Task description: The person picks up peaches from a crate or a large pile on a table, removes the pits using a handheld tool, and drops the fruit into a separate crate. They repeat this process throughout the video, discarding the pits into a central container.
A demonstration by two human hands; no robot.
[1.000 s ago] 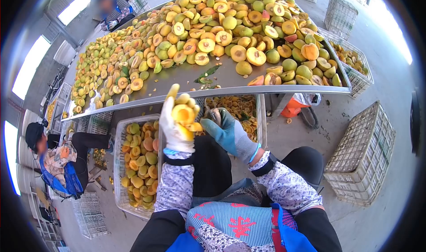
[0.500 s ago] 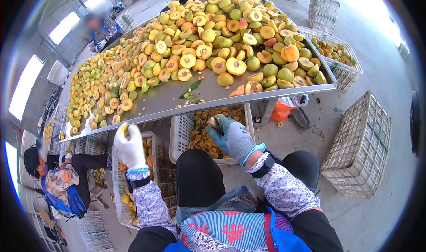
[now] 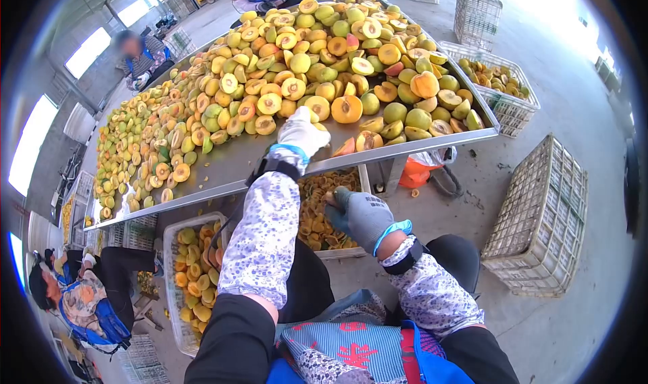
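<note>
Halved yellow peaches (image 3: 270, 103) lie heaped on a metal table (image 3: 236, 160). My left hand (image 3: 304, 133), in a white glove, reaches over the table's near edge, fingers closed at the front of the heap with yellow fruit showing at the fingertips. My right hand (image 3: 368, 220), in a grey and teal glove, is closed in front of the table edge around something small and brownish that I cannot make out. Below it stands a crate (image 3: 364, 181) of cut fruit pieces (image 3: 314, 215).
Left of my knees, another crate (image 3: 177, 316) holds peach halves (image 3: 196, 276). A filled crate (image 3: 516, 114) stands at the table's right end; a slatted crate (image 3: 536, 215) is on the floor nearby. An orange bag (image 3: 415, 171) lies under the table. Co-workers (image 3: 101, 296) sit around.
My left hand has moved from over the left crate up and right onto the table, to the peaches. My right hand stays over the crate of cut pieces, turned slightly. The view has shifted a little.
</note>
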